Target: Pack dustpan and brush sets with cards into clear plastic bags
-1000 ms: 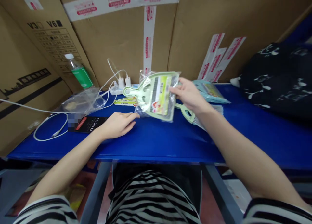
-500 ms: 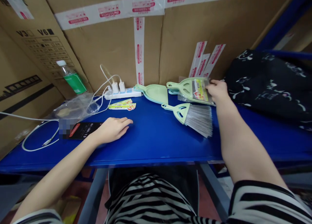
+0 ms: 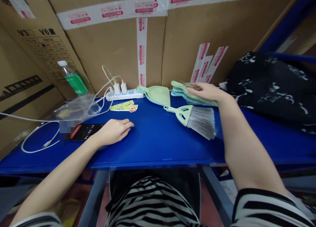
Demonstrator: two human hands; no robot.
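Observation:
My left hand [image 3: 116, 131] rests on the blue table [image 3: 148, 141], fingers loosely extended and holding nothing. Beside its wrist lies a phone [image 3: 85, 132] showing a timer. At the back right, my right hand [image 3: 206, 90] lies over a pale green dustpan set [image 3: 180, 85], its fingers stretched across the top. Light blue pieces [image 3: 178, 93] show underneath. In front of that stack is a pale green hand brush [image 3: 191, 118] with grey bristles. Just left of the stack sits another green dustpan [image 3: 159, 94], with a light blue edge under it.
Behind the table stand taped cardboard boxes [image 3: 118, 49]. A white power strip [image 3: 125, 94] with chargers and cables sits near paper labels [image 3: 124, 106]. On the left are a bottle [image 3: 75, 82] and a clear plastic bag [image 3: 79, 107]. A black patterned bag [image 3: 269, 92] fills the right.
My right hand has moved left from the dustpan set's right edge onto its top, covering the yellow label. The set's handle sits slightly higher. My left hand stays put.

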